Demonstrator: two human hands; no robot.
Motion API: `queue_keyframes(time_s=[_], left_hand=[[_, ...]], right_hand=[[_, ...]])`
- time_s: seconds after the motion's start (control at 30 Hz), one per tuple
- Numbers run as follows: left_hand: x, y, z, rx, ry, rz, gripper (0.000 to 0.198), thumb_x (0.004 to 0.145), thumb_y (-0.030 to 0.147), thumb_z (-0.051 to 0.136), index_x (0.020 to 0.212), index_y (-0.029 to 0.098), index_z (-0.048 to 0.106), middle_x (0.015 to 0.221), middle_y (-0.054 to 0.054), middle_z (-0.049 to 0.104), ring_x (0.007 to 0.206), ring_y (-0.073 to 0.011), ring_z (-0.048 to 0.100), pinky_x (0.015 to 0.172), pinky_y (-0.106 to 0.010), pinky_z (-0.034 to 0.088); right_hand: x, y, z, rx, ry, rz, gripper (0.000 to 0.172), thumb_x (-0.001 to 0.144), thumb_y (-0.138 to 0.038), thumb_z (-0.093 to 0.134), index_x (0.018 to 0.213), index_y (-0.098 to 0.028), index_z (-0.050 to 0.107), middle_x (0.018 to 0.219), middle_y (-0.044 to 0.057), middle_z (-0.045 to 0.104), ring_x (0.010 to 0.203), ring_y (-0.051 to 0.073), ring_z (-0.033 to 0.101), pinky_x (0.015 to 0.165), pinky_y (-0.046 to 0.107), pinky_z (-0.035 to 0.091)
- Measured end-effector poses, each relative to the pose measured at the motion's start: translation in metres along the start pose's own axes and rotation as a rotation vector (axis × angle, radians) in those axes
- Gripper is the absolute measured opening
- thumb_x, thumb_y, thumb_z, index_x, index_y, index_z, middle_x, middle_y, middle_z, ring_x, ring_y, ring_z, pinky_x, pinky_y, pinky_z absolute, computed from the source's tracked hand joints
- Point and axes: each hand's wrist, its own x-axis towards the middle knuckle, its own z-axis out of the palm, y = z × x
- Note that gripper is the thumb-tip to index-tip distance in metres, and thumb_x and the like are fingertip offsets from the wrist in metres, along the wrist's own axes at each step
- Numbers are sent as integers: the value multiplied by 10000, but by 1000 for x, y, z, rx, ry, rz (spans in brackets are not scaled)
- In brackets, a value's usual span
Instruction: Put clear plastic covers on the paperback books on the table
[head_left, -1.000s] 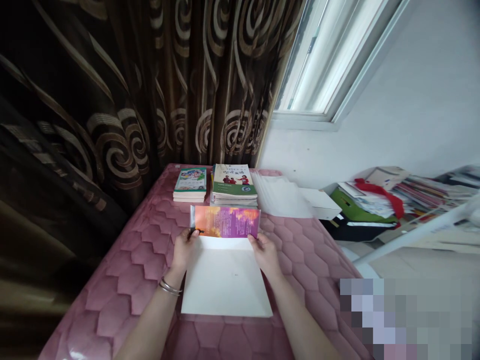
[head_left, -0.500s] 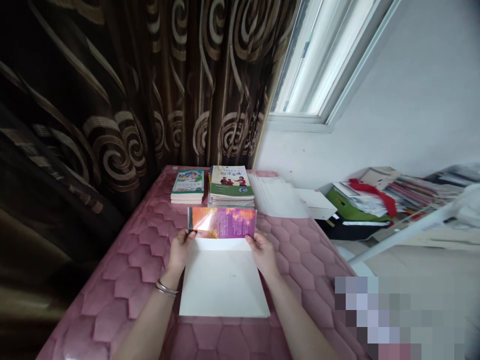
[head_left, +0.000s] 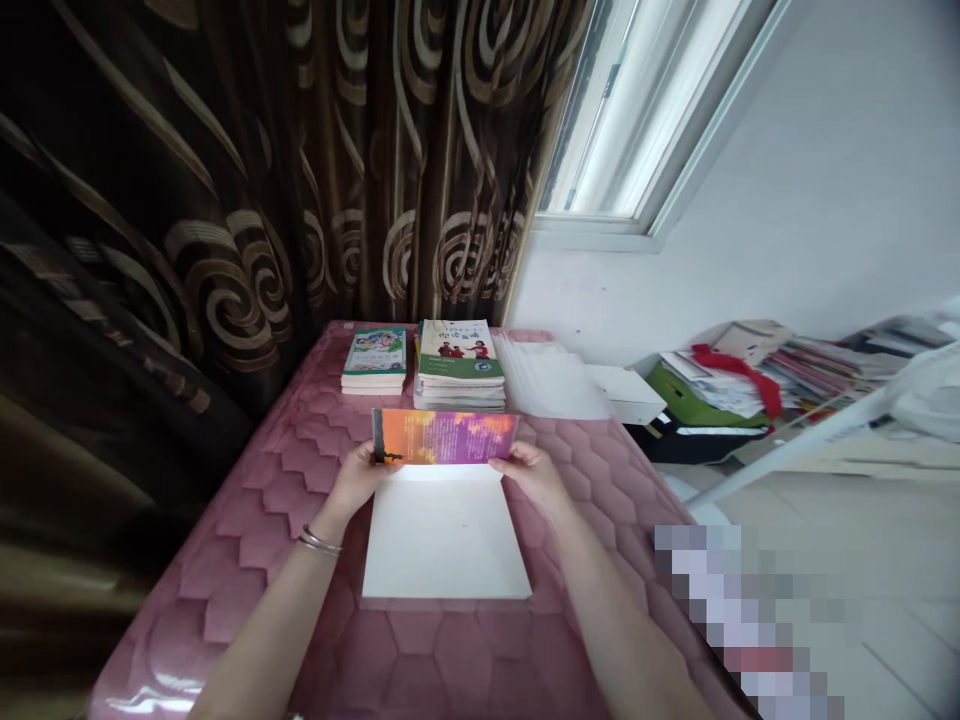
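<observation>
A book lies open on the pink quilted surface, its white inside page facing up. Its orange and purple cover flap stands raised at the far end. My left hand, with a bracelet on the wrist, pinches the flap's left corner. My right hand grips the flap's right corner. Both hands have their fingers closed on the flap.
Two stacks of books sit at the far end, beside a pile of clear plastic sleeves. A dark patterned curtain hangs behind and to the left. To the right are a window, a white box and heaped papers.
The cover flap has tilted a little lower and further from me, with both hands still on its corners. The camera has shifted slightly.
</observation>
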Motion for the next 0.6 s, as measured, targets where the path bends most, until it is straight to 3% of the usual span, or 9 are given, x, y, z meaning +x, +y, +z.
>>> queue_keyframes(time_s=[0.13,0.27,0.43,0.6], left_hand=[[-10,6,-8,57,-118,-22,282,470,216,799,732,176,703,754,-26,725,749,-212,644,744,-333,512],[-27,1,-16,191,-143,73,248,577,214,751,818,171,714,855,-52,730,832,-222,651,785,-330,511],[-34,-1,-19,272,-197,111,317,595,212,755,908,180,713,914,-63,728,832,-208,658,772,-294,514],[-24,-3,-13,305,-50,121,176,638,304,735,763,180,738,819,-55,746,751,-232,665,723,-313,522]], right_hand=[[-18,-8,-13,-147,-56,-11,320,561,-381,783,799,-179,715,829,45,730,804,243,660,792,395,507],[-41,0,-17,-291,10,-107,285,632,-360,730,879,-219,722,944,38,729,908,254,650,862,403,486],[-45,10,-10,-394,70,-66,193,594,-372,749,720,-227,727,730,29,728,720,249,659,683,334,510],[-25,2,-3,-431,106,-159,176,698,-414,672,695,-247,729,650,11,705,629,224,635,597,303,464]])
